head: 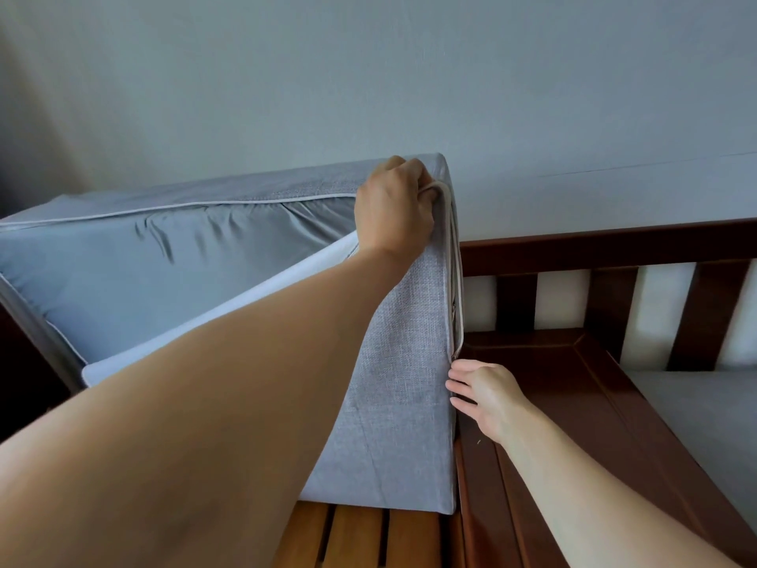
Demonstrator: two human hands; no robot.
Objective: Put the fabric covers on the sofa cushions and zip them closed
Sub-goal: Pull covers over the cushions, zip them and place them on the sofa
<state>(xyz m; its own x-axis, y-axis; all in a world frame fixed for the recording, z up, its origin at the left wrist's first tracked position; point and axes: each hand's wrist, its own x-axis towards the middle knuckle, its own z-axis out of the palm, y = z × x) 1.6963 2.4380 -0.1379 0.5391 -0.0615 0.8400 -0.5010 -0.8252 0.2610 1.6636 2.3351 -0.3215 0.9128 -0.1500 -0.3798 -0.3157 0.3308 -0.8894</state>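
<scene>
Wall: a plain pale grey-blue wall (409,75) fills the upper half of the view, evenly lit, with a faint thin line running across it at the right.
Sofa frame: a dark reddish-brown wooden sofa frame (594,243) stands against the wall; its top rail runs to the right, with vertical slats (610,305) below it and the wall showing pale between them.
Seat base: lighter orange-brown wooden seat slats (368,539) show at the bottom centre, under the cushion's near edge.
Seat pad: a pale grey seat pad (704,424) lies at the right edge, beyond the glossy dark wooden side rail (573,403).
Cushion: the sofa cushion (393,362) stands on its edge on the seat slats, left of the rail, tilted back toward the wall.
Cover: the grey woven fabric cover (286,186) wraps the top and right end; along the side facing the camera it gapes, showing smooth shiny grey lining and a strip of white inner cushion (229,305).
Zipper: the pale zipper (458,289) runs down the cushion's right corner edge.
Left hand: the left hand (393,207) is curled tight over the top right corner, gripping the cover's piped edge.
Right hand: the right hand (483,395) sits at the lower end of the zipper, fingertips against the seam; whether they pinch the pull I cannot tell.
</scene>
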